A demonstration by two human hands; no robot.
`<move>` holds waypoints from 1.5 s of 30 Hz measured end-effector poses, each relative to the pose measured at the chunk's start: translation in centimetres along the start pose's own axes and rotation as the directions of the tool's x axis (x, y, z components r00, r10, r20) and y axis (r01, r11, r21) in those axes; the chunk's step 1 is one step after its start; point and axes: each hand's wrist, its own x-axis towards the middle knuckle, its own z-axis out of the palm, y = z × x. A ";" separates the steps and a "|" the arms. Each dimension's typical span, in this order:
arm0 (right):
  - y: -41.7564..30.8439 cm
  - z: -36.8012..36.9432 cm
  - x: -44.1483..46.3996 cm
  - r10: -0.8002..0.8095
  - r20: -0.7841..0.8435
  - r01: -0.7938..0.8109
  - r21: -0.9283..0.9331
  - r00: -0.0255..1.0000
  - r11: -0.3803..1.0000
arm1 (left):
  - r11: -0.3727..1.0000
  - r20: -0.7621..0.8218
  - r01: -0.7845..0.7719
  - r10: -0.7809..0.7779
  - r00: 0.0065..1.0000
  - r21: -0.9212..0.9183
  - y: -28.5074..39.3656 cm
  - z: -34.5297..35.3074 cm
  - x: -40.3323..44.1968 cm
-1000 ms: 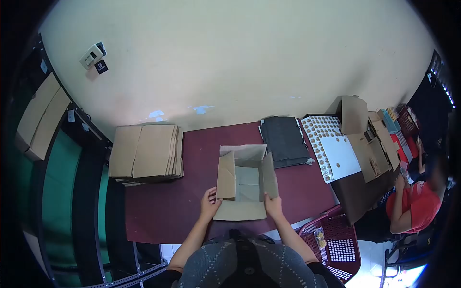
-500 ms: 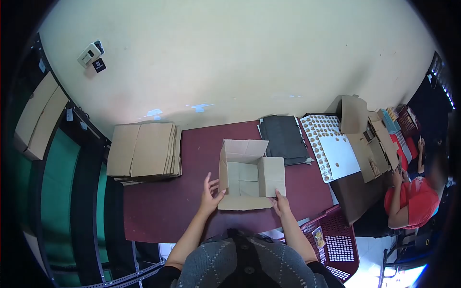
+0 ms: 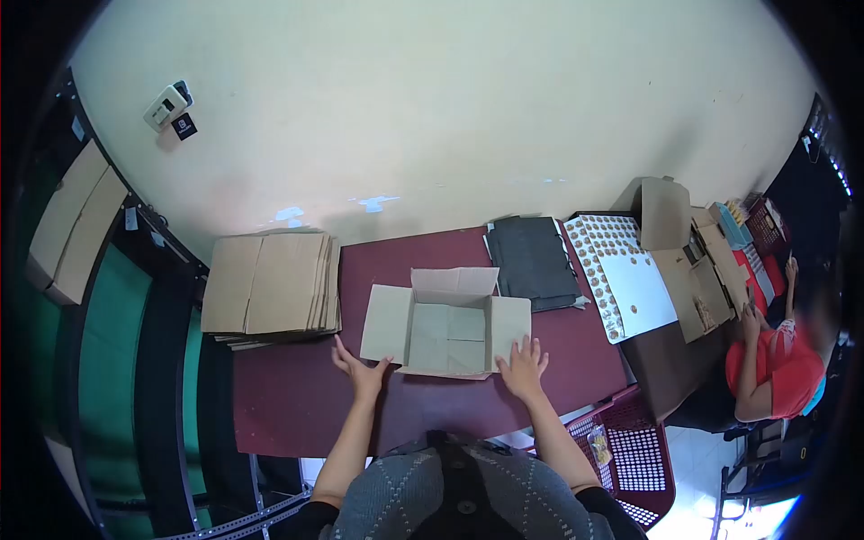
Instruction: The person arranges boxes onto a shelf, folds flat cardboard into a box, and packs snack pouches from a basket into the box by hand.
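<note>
An open cardboard box (image 3: 447,335) stood on the maroon tabletop (image 3: 292,400) between a person's hands, its outspread side flaps stretching left to right. The right hand (image 3: 522,369), nearer the box's body, lay wide-fingered at one flap's near corner; the left hand (image 3: 363,376), also spread wide, gripped nothing beside the other.

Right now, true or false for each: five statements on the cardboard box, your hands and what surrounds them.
1. The right hand is at the right flap of the open cardboard box. True.
2. The box's side flaps are folded shut. False: they spread outward.
3. A stack of flattened cardboard lies left of the box. True.
4. The left hand is on that stack. False: it is near the box's left flap.
5. Nothing lies inside the box. True.
</note>
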 end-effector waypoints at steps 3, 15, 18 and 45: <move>-0.5 -0.2 1.3 -0.047 0.141 0.023 0.169 0.989 0.985 | 0.757 0.315 -0.251 0.064 0.947 0.603 3.1 -1.6 1.1; 1.3 2.9 3.8 -0.453 0.394 -0.046 0.793 0.800 0.608 | 0.947 0.891 0.279 0.018 0.455 -0.161 -5.8 3.1 2.5; 2.1 5.0 3.9 -0.502 0.414 -0.007 0.777 0.760 0.629 | 0.972 0.925 0.216 -0.002 0.379 -0.086 -2.2 1.0 2.0; 1.9 0.2 -0.7 -0.312 0.602 0.059 0.402 0.735 0.914 | 0.828 0.861 -0.470 -0.029 0.509 0.306 -1.3 1.2 -4.6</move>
